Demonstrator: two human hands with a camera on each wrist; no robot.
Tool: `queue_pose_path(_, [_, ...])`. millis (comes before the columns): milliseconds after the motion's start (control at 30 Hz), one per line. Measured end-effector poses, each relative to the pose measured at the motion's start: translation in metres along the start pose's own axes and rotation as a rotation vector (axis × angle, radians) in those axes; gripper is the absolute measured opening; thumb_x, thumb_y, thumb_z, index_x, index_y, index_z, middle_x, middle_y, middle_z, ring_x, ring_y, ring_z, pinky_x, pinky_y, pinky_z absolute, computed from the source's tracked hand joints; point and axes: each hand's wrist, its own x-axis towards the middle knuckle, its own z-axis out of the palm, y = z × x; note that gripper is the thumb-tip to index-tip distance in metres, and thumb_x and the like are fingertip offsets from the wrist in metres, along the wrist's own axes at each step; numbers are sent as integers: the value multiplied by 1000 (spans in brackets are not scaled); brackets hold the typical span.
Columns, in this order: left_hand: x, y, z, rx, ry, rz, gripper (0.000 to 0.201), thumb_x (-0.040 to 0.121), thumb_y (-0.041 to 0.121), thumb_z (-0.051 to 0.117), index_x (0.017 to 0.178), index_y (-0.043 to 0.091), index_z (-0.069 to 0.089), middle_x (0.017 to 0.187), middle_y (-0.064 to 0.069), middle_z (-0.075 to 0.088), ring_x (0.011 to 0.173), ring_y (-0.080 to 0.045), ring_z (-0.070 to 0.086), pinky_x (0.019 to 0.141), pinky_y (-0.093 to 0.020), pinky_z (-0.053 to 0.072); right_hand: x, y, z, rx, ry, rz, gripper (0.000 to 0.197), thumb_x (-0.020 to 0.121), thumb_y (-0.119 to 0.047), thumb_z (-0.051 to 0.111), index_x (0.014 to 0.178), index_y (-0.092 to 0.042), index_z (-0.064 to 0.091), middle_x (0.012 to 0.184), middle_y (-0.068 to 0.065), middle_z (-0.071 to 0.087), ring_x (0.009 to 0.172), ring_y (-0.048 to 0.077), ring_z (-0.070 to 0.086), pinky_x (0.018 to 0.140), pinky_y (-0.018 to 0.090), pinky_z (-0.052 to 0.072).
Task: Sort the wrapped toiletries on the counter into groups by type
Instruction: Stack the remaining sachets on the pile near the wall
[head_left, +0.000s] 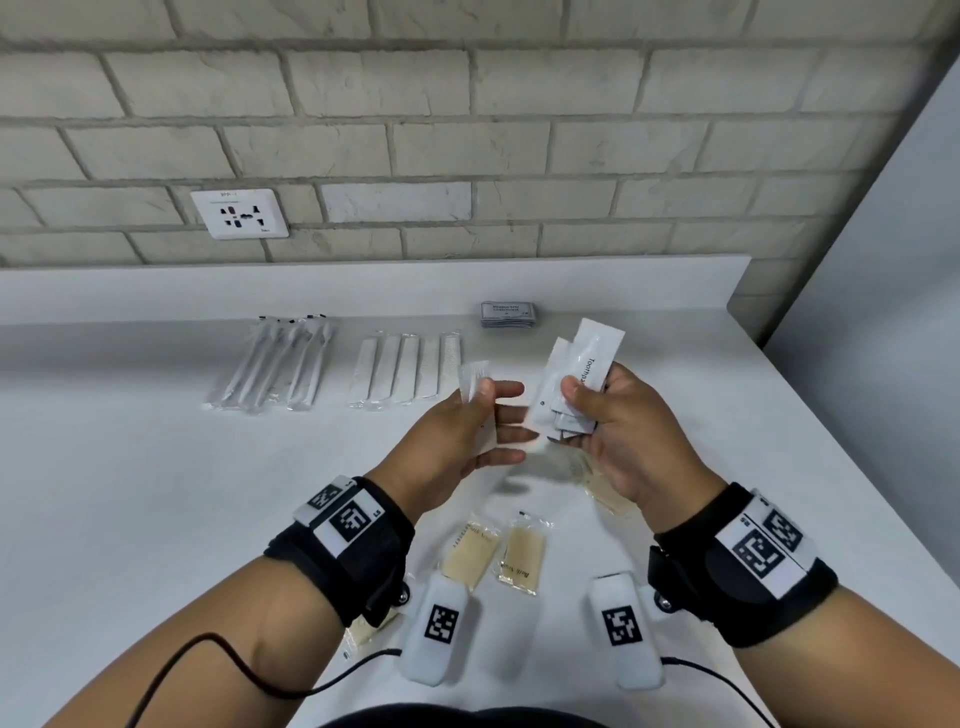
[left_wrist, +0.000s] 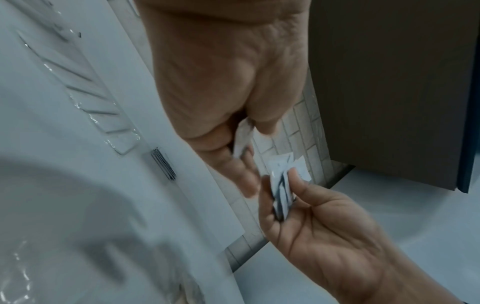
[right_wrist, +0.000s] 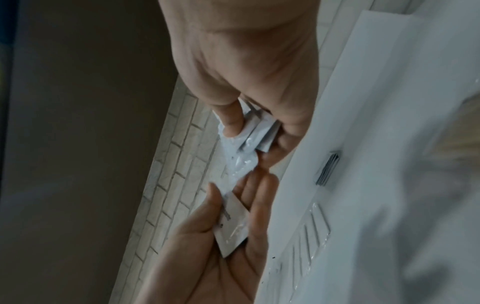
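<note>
My left hand (head_left: 480, 397) pinches one small white sachet (head_left: 474, 378) between thumb and forefinger, with the other fingers stretched towards the right hand. My right hand (head_left: 587, 402) grips a fanned bunch of white toothpaste sachets (head_left: 589, 358) above the counter. The left wrist view shows the pinched sachet (left_wrist: 242, 135) and the right hand's bunch (left_wrist: 281, 185) close together. On the white counter (head_left: 156, 493) lie a row of wrapped toothbrushes (head_left: 275, 364), a row of wrapped combs (head_left: 405, 371), a stack of grey sachets (head_left: 508, 314) and tan soap packets (head_left: 470, 551) near me.
A brick wall with a socket plate (head_left: 239, 213) rises behind the counter's raised back edge. The counter's right edge runs diagonally past my right arm. Another tan packet (head_left: 605, 491) lies partly hidden under the right hand. Black cables trail from both wristbands.
</note>
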Motion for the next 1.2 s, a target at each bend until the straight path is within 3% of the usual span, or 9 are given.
queue_pose_path(67, [3, 0, 1, -16, 7, 0, 54, 98, 51, 32, 128, 14, 57, 127, -8, 63, 117, -24, 61, 100, -45, 48, -1, 1, 3, -64, -46, 31, 26, 95, -6, 53, 119, -14, 55, 97, 11, 68, 77, 25, 66, 60, 33, 55])
queue_pose_path(133, [5, 5, 7, -71, -8, -9, 57, 99, 52, 27, 124, 13, 60, 122, -8, 66, 113, -23, 63, 98, -42, 49, -3, 3, 12, -180, -123, 32, 37, 88, -9, 59, 124, -16, 53, 102, 10, 67, 79, 24, 65, 56, 29, 51])
queue_pose_path(267, [8, 9, 27, -51, -97, 28, 23, 100, 28, 43, 100, 7, 54, 75, -2, 58, 63, -14, 52, 54, -21, 42, -5, 4, 33, -382, -148, -65, 51, 76, 2, 52, 117, -29, 55, 91, -5, 66, 78, 13, 62, 60, 24, 48])
queue_pose_path(433, [9, 7, 19, -122, 45, -1, 17, 98, 12, 48, 98, 7, 63, 72, -2, 63, 64, -14, 58, 47, -18, 43, -7, 2, 37, -966, -151, -128, 76, 89, -27, 60, 152, -32, 16, 134, 0, 35, 127, 17, 39, 103, 29, 37])
queue_pose_path(600, [5, 10, 16, -38, 12, -53, 17, 91, 0, 48, 99, 3, 63, 85, -16, 62, 82, -24, 63, 59, -28, 53, -13, -7, 30, -1371, -360, -418, 122, 63, -47, 82, 150, -42, -3, 158, -12, -5, 147, 13, -8, 118, 31, 6])
queue_pose_path(767, [2, 13, 22, -23, -57, -103, 26, 86, -5, 46, 106, 10, 53, 82, -9, 57, 83, -19, 61, 53, -26, 44, -10, -12, 27, -1283, -397, -403, 102, 64, -36, 83, 145, -44, 22, 137, -10, 26, 128, 9, 32, 102, 31, 44])
queue_pose_path(867, [3, 13, 24, -24, -40, -111, 28, 87, -4, 46, 112, 8, 52, 88, -9, 57, 83, -17, 62, 51, -26, 44, -11, -13, 25, -1258, -432, -355, 102, 63, -37, 85, 144, -46, 24, 143, -11, 22, 134, 6, 25, 103, 29, 42])
queue_pose_path(1067, [-2, 14, 28, -49, -81, -134, 24, 90, -5, 38, 87, 10, 56, 71, -5, 54, 63, -11, 59, 40, -19, 37, -12, -11, 26, -1191, -427, -385, 87, 62, -31, 86, 137, -36, 43, 134, -13, 31, 126, 3, 32, 95, 20, 42])
queue_pose_path(1200, [-2, 15, 30, -64, -23, -81, 23, 89, -6, 40, 105, 5, 53, 75, -9, 52, 69, -16, 54, 48, -24, 45, -15, -6, 26, -1180, -427, -381, 107, 62, -33, 86, 147, -42, 22, 149, -13, 19, 137, 2, 18, 100, 18, 40])
